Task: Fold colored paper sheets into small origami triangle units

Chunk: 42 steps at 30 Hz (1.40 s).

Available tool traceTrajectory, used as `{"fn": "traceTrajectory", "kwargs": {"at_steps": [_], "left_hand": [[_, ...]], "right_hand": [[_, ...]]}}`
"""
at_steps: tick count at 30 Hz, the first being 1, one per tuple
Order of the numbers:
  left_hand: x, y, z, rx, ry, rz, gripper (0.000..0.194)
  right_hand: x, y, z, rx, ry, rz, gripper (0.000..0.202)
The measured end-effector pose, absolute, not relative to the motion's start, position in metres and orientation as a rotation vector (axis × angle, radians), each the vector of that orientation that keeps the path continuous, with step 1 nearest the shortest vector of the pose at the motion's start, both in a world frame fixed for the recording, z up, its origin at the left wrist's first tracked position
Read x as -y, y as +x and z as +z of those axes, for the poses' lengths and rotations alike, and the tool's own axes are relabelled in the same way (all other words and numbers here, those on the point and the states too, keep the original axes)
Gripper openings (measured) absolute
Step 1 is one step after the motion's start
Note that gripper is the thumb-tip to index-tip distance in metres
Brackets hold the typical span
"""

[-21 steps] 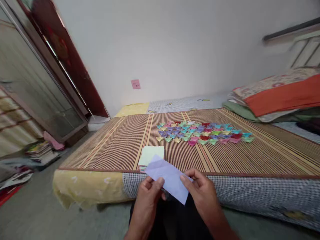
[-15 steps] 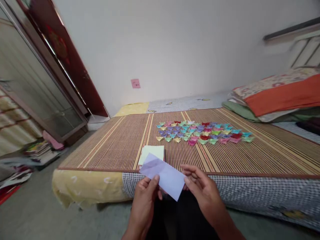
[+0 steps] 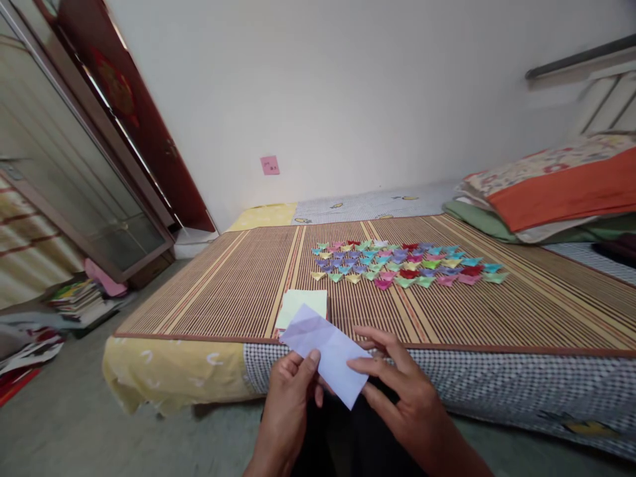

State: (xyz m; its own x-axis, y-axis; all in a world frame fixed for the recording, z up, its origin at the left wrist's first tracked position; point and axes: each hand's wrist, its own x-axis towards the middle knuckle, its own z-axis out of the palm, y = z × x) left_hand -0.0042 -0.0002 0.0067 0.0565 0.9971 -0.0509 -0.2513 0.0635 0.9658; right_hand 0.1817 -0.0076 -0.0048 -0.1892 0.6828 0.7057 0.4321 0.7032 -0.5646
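Lilac paper (image 3: 322, 351), six o'clock.
Left hand (image 3: 289, 401) pinches it; right hand (image 3: 410, 391), fingers loosely spread, touches its four-o'clock end.

Cannot see all of the left hand (image 3: 283, 401), tucked partly behind the lilac paper (image 3: 330, 348). Cannot tell a grip from a light touch at the right hand (image 3: 415, 387). Cannot see the near right corner of the paper stack (image 3: 304, 302), covered by the lilac paper. Cannot read the pink note (image 3: 269, 165), nor trace the folds in the farthest paper shapes (image 3: 380, 244); too small. Cannot follow the folded bedding (image 3: 556, 192) past the right edge, nor the red door (image 3: 134, 126) above the top.
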Motion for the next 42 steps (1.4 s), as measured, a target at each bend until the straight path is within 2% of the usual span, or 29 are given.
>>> {"fn": "traceTrajectory", "kwargs": {"at_steps": [2,4,8,13,18,20,22,27,30,34,35,39,42], "left_hand": [[0.002,-0.004,0.006,-1.028,1.036,1.227,0.038],[0.004,-0.004,0.006,-1.068,1.071,1.227,0.039],[0.008,0.000,0.007,-1.082,1.114,1.221,0.042],[0.008,0.006,0.006,-1.023,1.100,1.215,0.035],[0.007,0.010,0.004,-0.966,0.975,1.233,0.031],[0.007,0.010,0.005,-0.940,0.906,1.244,0.029],[0.007,0.010,0.006,-0.912,0.826,1.272,0.028],[0.006,0.007,0.010,-0.876,0.625,1.322,0.030],[0.006,0.007,0.008,-0.873,0.642,1.326,0.028],[0.007,0.006,0.002,-0.925,0.842,1.307,0.025],[0.008,0.005,0.002,-0.941,0.910,1.293,0.024],[0.011,-0.003,0.003,-1.026,1.123,1.307,0.017],[0.012,-0.010,0.006,-1.057,1.153,1.395,0.020]], "right_hand": [[0.007,0.180,-0.005,1.748,-0.903,0.317,0.018],[0.008,0.178,-0.004,1.666,-0.954,0.374,0.015],[0.009,0.170,-0.003,1.526,-1.056,0.602,0.020],[0.009,0.165,-0.007,1.430,-1.123,0.746,0.026],[0.007,0.162,-0.016,1.251,-1.132,0.857,0.016],[0.006,0.160,-0.018,1.196,-1.106,0.936,0.021],[0.006,0.160,-0.018,1.217,-1.101,0.975,0.025],[0.003,0.164,-0.014,1.414,-1.125,1.028,0.018],[-0.001,0.169,-0.009,1.474,-1.152,0.985,0.024],[-0.003,0.176,0.004,1.447,-1.135,0.896,0.052],[-0.002,0.177,0.007,1.450,-1.102,0.880,0.051],[0.002,0.178,0.018,1.615,-0.867,0.681,0.013],[0.004,0.178,0.017,1.759,-0.758,0.460,0.020]]}}
